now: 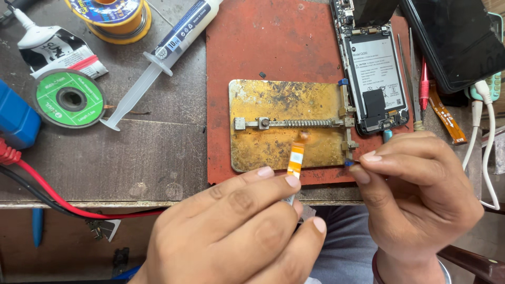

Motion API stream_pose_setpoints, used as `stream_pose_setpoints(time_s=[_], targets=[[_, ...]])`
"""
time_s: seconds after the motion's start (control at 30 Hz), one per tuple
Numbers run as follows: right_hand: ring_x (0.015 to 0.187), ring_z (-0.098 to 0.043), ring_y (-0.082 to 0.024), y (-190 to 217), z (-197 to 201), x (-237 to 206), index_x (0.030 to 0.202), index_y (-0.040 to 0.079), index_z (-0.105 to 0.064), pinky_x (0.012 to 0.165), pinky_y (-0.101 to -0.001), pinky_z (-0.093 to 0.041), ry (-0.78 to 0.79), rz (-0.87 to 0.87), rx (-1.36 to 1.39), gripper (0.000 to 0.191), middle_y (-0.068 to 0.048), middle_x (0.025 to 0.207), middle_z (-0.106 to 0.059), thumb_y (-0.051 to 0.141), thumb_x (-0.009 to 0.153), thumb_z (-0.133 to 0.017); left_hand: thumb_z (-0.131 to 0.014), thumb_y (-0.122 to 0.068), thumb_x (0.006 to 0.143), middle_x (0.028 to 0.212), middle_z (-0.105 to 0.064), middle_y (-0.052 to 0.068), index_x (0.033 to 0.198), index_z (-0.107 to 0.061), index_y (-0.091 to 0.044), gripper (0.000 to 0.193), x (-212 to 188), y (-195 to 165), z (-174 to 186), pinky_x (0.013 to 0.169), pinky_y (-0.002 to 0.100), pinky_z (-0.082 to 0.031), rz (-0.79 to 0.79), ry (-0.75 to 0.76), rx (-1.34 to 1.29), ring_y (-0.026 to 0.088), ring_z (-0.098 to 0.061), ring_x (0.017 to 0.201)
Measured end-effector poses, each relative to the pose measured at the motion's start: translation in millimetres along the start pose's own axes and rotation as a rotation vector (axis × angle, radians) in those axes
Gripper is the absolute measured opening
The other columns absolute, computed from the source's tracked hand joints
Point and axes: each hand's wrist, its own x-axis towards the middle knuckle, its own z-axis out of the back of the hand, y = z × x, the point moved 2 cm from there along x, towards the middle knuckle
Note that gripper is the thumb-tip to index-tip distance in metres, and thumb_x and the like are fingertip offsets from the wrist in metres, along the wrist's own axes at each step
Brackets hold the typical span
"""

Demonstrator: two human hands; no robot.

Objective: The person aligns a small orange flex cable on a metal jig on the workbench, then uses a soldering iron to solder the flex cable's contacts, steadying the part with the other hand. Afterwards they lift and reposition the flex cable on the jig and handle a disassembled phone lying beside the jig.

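My left hand (pixel 236 231) pinches the near end of a short orange flex cable (pixel 296 158) whose far tip rests on a stained gold metal holder plate (pixel 263 100). The plate has a spring clamp bar (pixel 300 124) across its middle and lies on a red mat (pixel 273 42). At the plate's near right corner, my right hand (pixel 421 194) has its fingertips closed on a small clamp tab (pixel 349 162). An opened phone (pixel 374 68) with its battery showing lies just beyond that hand.
A syringe (pixel 163 52), a green-labelled wick spool (pixel 70 98), a yellow solder reel (pixel 110 16) and a glue tube (pixel 31 31) lie at the left. Red and black leads (pixel 47 197) cross the bench edge. A dark phone (pixel 457 37), white cables (pixel 481 121), tweezers (pixel 407 73) and a red tool (pixel 424 84) sit at the right.
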Motion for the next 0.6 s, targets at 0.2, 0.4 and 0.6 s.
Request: stream_pose_setpoints(time_s=[0.2,0.4,0.6], targets=[[0.086,-0.062,-0.014,-3.9,-4.0,3.1,0.105,0.0,-0.069,0.076,-0.0223,-0.047,0.016,0.0,0.009,0.018,-0.008,0.099,-0.067,-0.006,0.098,-0.084,-0.07,-0.013,0.082,0.084,-0.064,0.011,0.1,-0.069,0.0,0.022,0.6,2.6,-10.9,0.084,0.042,-0.062,0.039,0.112,-0.1,0.028,-0.072,0.085],[0.087,-0.063,-0.014,-2.5,-4.2,3.6,0.105,0.001,-0.069,0.075,-0.022,-0.048,0.026,-0.011,0.014,0.018,-0.007,0.099,-0.067,-0.006,0.096,-0.084,-0.07,-0.01,0.088,0.089,-0.065,0.013,0.105,-0.069,0.002,0.021,2.4,5.0,-10.5,0.084,0.042,-0.061,0.094,0.016,-0.022,0.028,-0.072,0.087],[0.087,-0.064,-0.014,3.1,-8.2,7.7,0.106,0.0,-0.07,0.076,-0.0226,-0.048,0.047,-0.024,-0.024,0.019,-0.009,0.099,-0.068,-0.006,0.095,-0.083,-0.069,-0.01,0.08,0.092,-0.069,0.01,0.103,-0.072,-0.001,0.024,6.9,4.9,-16.9,0.082,0.043,-0.057,0.202,0.002,0.054,0.029,-0.07,0.091]])
